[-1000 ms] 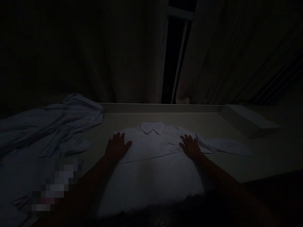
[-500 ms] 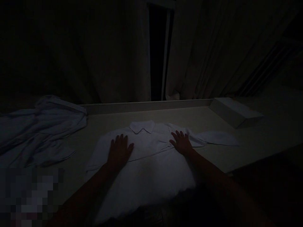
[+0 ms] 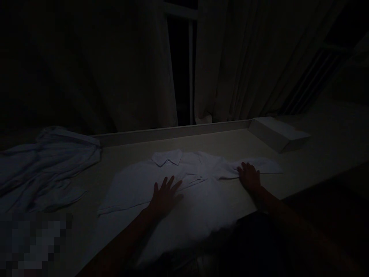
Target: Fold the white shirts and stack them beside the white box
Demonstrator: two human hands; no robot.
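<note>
Shirt [image 3: 173,192] flat on tabletop [image 3: 253,146], collar away from person. Left hand [image 3: 165,196] spread, pressing shirt middle; right hand [image 3: 249,176] flat, fingers loosely spread, on right sleeve (smoothing step, likely). Next move needs sleeve grip.

White collared shirt [image 3: 184,188] lies flat (front up) on the table.
</note>
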